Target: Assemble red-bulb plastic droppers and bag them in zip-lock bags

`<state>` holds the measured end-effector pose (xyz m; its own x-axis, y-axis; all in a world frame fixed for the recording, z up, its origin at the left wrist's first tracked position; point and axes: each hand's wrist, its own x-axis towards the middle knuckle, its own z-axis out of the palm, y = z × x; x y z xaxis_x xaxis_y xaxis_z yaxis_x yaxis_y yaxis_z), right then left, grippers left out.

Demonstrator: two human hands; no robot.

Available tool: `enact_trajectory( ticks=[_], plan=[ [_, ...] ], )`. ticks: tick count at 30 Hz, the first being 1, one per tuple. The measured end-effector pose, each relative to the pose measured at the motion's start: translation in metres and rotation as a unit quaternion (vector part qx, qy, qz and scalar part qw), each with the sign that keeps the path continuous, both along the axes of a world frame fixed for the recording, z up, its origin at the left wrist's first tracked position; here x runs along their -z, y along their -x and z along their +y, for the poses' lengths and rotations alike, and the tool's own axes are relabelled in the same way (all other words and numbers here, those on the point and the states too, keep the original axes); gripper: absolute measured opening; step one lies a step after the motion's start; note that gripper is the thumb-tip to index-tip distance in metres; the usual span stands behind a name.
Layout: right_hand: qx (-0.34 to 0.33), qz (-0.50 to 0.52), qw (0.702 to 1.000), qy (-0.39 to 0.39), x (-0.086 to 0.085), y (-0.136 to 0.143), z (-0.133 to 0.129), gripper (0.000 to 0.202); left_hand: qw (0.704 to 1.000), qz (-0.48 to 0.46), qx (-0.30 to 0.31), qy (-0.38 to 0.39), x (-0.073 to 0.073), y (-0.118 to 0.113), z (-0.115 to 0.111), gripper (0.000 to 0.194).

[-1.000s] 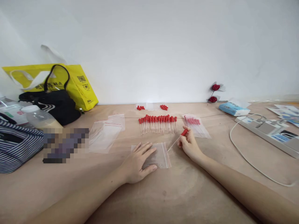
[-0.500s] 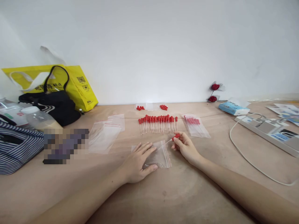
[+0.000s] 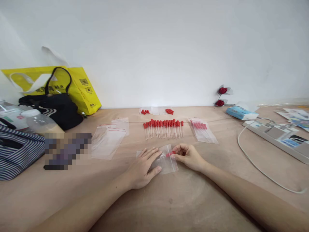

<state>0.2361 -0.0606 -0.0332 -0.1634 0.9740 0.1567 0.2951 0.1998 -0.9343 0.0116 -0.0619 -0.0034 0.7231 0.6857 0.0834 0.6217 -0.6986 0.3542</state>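
Note:
My left hand (image 3: 145,167) lies flat with its fingers spread, pressing a clear zip-lock bag (image 3: 166,167) onto the table. At the bag's right-hand mouth, my right hand (image 3: 188,156) pinches a dropper (image 3: 170,154) by its red rubber bulb. The bulb lies partly within the bag's opening; its thin stem points left and is hard to make out through the plastic. Just beyond the hands stands a row of several red-bulbed droppers (image 3: 164,123) laid side by side. To their right rests a bag holding several droppers (image 3: 204,132).
Flat clear bags (image 3: 109,141) lie at left. Loose red bulbs (image 3: 169,111) sit on bags by the wall. A power strip (image 3: 277,138) with a white cable (image 3: 256,176) and a tissue pack (image 3: 242,112) are at right; a yellow bag (image 3: 89,96) and bottle (image 3: 36,120) at left.
My right hand has moved left and slightly nearer me, bringing the dropper from outside the bag's mouth into it. My left hand has stayed on the bag.

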Motion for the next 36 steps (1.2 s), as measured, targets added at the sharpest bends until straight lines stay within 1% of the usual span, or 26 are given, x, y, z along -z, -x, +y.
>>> enact_trajectory(
  ticks=[2,4,6,9,11,13,16,19,24,26,28,30,31,32,33,34,35,36],
  plan=[
    [-0.004,-0.043,0.998,-0.04,-0.001,0.003,0.001,0.021,1.0,-0.001,0.004,-0.002,0.001,0.0,0.0,0.047],
    [-0.015,-0.066,0.995,-0.069,-0.003,0.006,0.001,0.018,1.0,-0.003,0.004,-0.003,0.001,-0.001,0.0,0.048],
    [-0.042,-0.072,0.994,-0.067,-0.004,0.008,0.001,0.017,1.0,-0.009,0.004,-0.003,0.001,-0.001,0.0,0.047],
    [-0.075,-0.062,0.995,-0.029,-0.005,0.01,0.0,0.017,1.0,-0.029,0.005,0.012,-0.002,0.0,0.0,0.048],
    [-0.066,-0.041,0.997,-0.003,-0.004,0.008,0.001,0.019,0.998,-0.05,-0.005,0.029,-0.004,0.004,0.001,0.05],
    [-0.04,-0.019,0.999,0.02,-0.003,0.004,0.003,0.02,0.997,-0.065,-0.027,0.041,-0.007,0.009,0.002,0.051],
    [-0.009,-0.009,0.999,0.04,-0.001,-0.002,0.008,0.023,0.995,-0.052,-0.056,0.058,-0.007,0.017,0.004,0.05],
    [0.008,-0.028,0.999,0.03,0.001,-0.005,0.012,0.026,0.995,-0.045,-0.054,0.074,-0.005,0.019,0.006,0.05],
    [0.041,-0.107,0.993,-0.009,0.0,-0.001,0.011,0.029,0.991,-0.085,-0.042,0.098,-0.003,0.02,0.01,0.043],
    [0.036,-0.134,0.99,-0.039,-0.001,-0.001,0.009,0.026,0.99,-0.089,-0.039,0.101,-0.003,0.02,0.012,0.043],
    [0.0,-0.14,0.989,-0.057,-0.003,-0.006,0.01,0.021,0.992,-0.089,-0.034,0.084,-0.002,0.021,0.013,0.042],
    [-0.028,-0.135,0.99,-0.035,-0.007,-0.013,0.016,0.017,0.994,-0.09,-0.029,0.059,-0.001,0.021,0.014,0.039],
    [-0.021,-0.137,0.99,-0.015,-0.01,-0.018,0.021,0.016,0.994,-0.088,-0.028,0.049,0.0,0.021,0.015,0.038],
    [0.002,-0.148,0.989,0.004,-0.014,-0.023,0.027,0.015,0.995,-0.086,-0.028,0.042,0.001,0.02,0.015,0.038],
    [0.043,-0.172,0.984,0.015,-0.019,-0.028,0.035,0.014,0.995,-0.083,-0.029,0.037,0.001,0.02,0.015,0.038],
    [0.092,-0.206,0.974,0.009,-0.024,-0.033,0.045,0.014,0.996,-0.079,-0.031,0.035,0.002,0.02,0.015,0.039],
    [0.136,-0.256,0.957,0.0,-0.029,-0.037,0.056,0.013,0.996,-0.074,-0.033,0.033,0.002,0.019,0.015,0.04],
    [0.182,-0.314,0.932,-0.003,-0.034,-0.039,0.067,0.013,0.996,-0.069,-0.035,0.033,0.002,0.019,0.015,0.041]
  ],
)
